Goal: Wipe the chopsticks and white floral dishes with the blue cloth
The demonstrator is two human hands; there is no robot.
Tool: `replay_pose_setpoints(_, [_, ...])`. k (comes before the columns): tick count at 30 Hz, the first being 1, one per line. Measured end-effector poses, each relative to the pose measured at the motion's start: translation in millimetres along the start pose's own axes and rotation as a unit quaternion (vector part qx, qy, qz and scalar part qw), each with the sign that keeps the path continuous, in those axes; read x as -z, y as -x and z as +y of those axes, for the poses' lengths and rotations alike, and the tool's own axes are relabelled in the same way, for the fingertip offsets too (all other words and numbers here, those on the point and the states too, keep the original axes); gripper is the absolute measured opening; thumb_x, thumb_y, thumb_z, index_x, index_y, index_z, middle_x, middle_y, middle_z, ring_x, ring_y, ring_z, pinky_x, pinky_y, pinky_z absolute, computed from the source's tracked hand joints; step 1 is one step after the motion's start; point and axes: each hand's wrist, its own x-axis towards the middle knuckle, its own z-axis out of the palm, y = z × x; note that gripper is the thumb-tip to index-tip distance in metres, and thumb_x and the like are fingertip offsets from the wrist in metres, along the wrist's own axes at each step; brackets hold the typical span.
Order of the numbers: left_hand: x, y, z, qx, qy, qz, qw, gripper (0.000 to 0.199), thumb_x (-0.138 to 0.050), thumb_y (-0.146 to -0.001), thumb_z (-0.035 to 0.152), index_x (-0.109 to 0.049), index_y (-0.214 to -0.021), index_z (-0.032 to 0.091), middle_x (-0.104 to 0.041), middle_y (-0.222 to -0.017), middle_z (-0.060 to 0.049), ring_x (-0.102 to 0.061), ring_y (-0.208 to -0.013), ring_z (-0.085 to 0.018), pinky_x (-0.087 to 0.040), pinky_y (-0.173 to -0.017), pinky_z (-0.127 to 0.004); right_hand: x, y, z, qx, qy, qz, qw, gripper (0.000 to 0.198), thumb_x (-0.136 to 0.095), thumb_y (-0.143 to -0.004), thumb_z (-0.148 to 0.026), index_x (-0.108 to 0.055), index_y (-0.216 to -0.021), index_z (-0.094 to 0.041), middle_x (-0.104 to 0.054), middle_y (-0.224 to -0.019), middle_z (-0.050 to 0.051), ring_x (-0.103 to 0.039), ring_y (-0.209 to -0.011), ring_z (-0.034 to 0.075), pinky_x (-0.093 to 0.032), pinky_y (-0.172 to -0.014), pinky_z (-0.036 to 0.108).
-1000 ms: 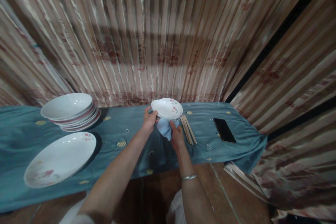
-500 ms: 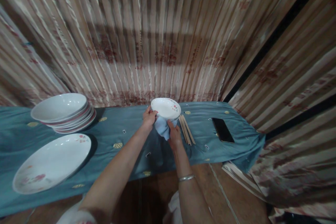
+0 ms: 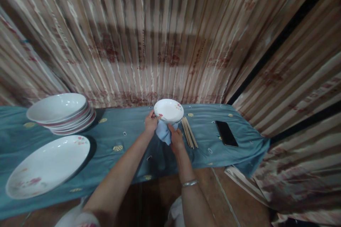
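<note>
A small white plate [image 3: 168,109] with red flowers near its rim is in front of me at the back of the table. My left hand [image 3: 151,121] grips its left edge, thumb on top and fingers below. In my right hand [image 3: 176,138] is a light blue cloth [image 3: 163,132], bunched just under the plate's near edge. The cloth's upper part meets the plate's underside or rim; exactly where is hard to see. Several wooden chopsticks [image 3: 189,133] lie on the table right beside my right hand.
A blue-green cloth covers the table [image 3: 128,156]. At the left stands a stack of white bowls and plates [image 3: 60,108], with a large oval plate [image 3: 50,166] in front. A black phone [image 3: 226,133] lies at the right. Pleated curtains [image 3: 160,42] hang close behind.
The blue cloth and my right hand have moved slightly down, from the plate's near rim to beneath it. My left hand keeps its grip. The view has shifted slightly.
</note>
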Motion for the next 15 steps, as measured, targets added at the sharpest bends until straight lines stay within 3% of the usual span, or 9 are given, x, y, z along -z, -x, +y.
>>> replay_pose_setpoints(6, [22.3, 36.8, 8.7, 0.052, 0.042, 0.039, 0.997, 0.038, -0.071, -0.063, 0.013, -0.065, -0.1, 0.019, -0.066, -0.084, -0.001, -0.062, -0.073, -0.011, -0.05, -0.076, -0.027, -3.8, 3.0, 13.8, 0.049, 0.031, -0.073, 0.996, 0.028, -0.065, -0.066, -0.045, -0.065, -0.08, -0.021, -0.073, -0.081, 0.004, -0.068, -0.081, 0.021, -0.053, -0.072, 0.03])
replay_pose_setpoints(12, [92.5, 105.6, 16.7, 0.11, 0.114, 0.076, 0.984, 0.028, -0.071, -0.067, 0.022, -0.062, -0.094, 0.019, -0.069, -0.095, -0.007, -0.066, -0.081, -0.016, -0.05, -0.078, -0.03, -18.3, 16.0, 26.8, 0.046, 0.091, -0.137, 0.985, 0.036, -0.067, -0.063, -0.052, -0.067, -0.075, -0.018, -0.071, -0.07, 0.001, -0.066, -0.071, 0.019, -0.05, -0.066, 0.029])
replay_pose_setpoints(15, [131.7, 130.3, 30.8, 0.086, 0.114, 0.075, 0.987, 0.037, -0.075, -0.064, 0.027, -0.063, -0.097, 0.019, -0.069, -0.103, -0.01, -0.067, -0.089, -0.019, -0.05, -0.084, -0.034, -30.5, 30.2, 40.8, 0.037, 0.133, -0.185, 0.973, 0.039, -0.069, -0.062, -0.053, -0.069, -0.075, -0.017, -0.071, -0.069, 0.001, -0.065, -0.069, 0.019, -0.049, -0.065, 0.028])
